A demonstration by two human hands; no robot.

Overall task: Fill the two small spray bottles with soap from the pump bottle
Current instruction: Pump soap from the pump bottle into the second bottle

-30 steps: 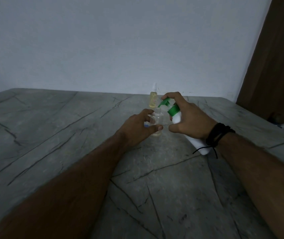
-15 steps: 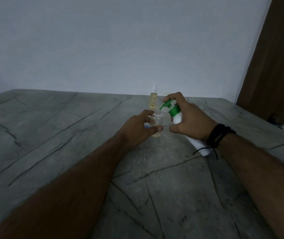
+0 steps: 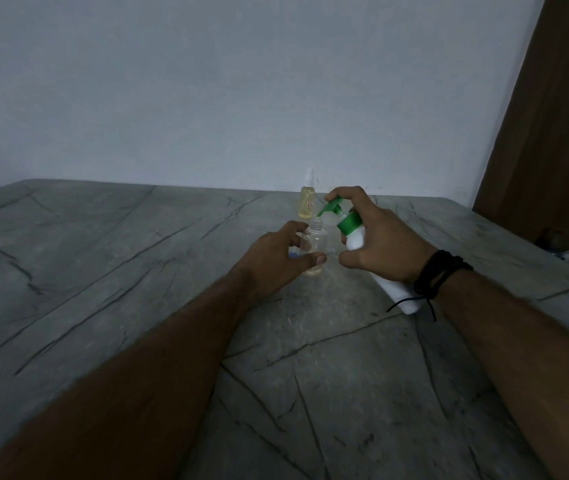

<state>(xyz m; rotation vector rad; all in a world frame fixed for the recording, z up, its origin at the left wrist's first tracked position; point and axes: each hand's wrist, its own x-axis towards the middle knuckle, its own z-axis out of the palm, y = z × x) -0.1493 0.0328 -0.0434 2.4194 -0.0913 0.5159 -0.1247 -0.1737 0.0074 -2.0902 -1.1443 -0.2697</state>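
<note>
Both my forearms reach forward. Left grip (image 3: 278, 259) has fingers and thumb curled, pinching. Right grip (image 3: 378, 237) is curled tight, index finger crooked on top.

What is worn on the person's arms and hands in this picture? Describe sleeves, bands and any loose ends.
Both forearms are bare, no sleeves or gloves in view. The left hand wears nothing. The right hand has black cord bands wrapped round its wrist, with thin loose ends dangling below.

Two small spray bottles are being seen on the table: an open clear bottle (image 3: 315, 242) and a capped yellow-filled bottle (image 3: 307, 202). One pump bottle (image 3: 362, 244) is being counted, and two hands, left hand (image 3: 272, 261) and right hand (image 3: 380, 237).
</note>
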